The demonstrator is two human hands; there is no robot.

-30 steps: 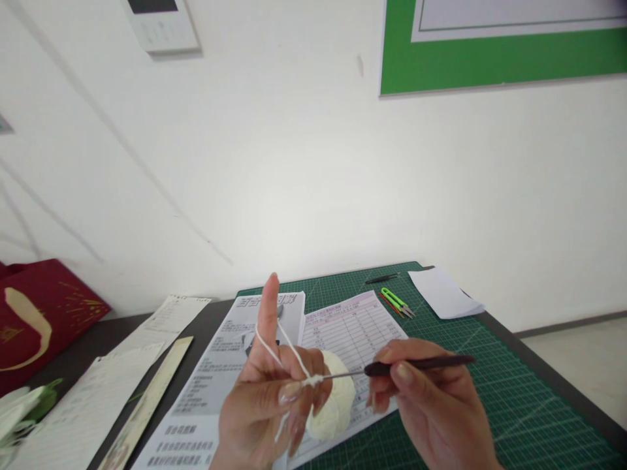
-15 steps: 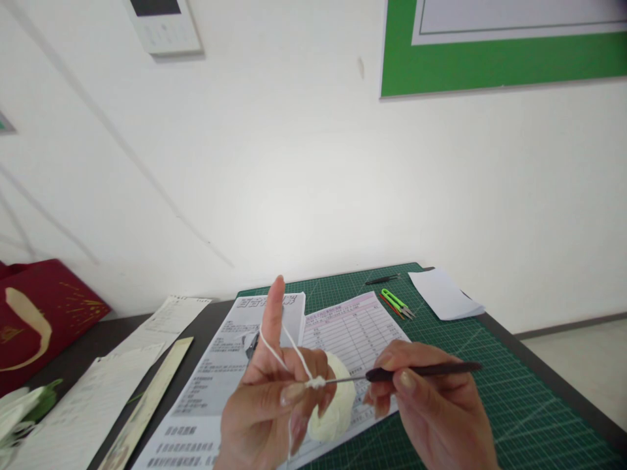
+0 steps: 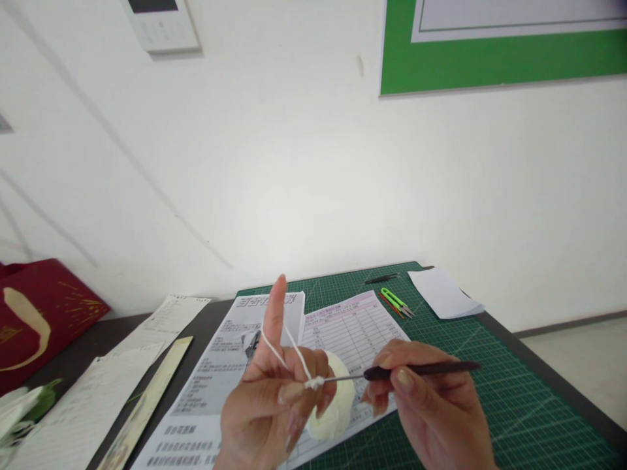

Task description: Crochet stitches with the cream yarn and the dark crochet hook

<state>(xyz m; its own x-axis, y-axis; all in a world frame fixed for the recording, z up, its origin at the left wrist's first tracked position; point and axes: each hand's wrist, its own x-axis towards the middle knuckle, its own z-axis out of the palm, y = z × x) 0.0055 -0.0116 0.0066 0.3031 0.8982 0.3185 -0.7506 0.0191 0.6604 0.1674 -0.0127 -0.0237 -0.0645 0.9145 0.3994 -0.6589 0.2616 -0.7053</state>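
Observation:
Between thumb and fingers, my left hand point(image 3: 272, 401) pinches a small white crochet piece point(image 3: 314, 383). Its index finger points up, with white yarn point(image 3: 297, 344) looped around it and running down to the stitches. My right hand point(image 3: 435, 408) grips the dark handle of a crochet hook point(image 3: 424, 370) like a pen. The hook's thin metal shaft points left, and its tip is in the white stitches, where the exact loop is too small to make out. Behind my left fingers lies a cream yarn ball point(image 3: 333, 405), partly covered by them.
Printed sheets point(image 3: 343, 326) lie on a green cutting mat point(image 3: 509, 378). Green thread snips point(image 3: 396, 300), black tweezers point(image 3: 382, 279) and white paper point(image 3: 443, 294) are at the back right. Leftward are a ruler-like strip point(image 3: 147, 398), handwritten pages point(image 3: 98, 398) and a red bag point(image 3: 49, 313).
Both hands hold nearly the same pose, with the hook still in the stitches. The hook and right hand have shifted very slightly left.

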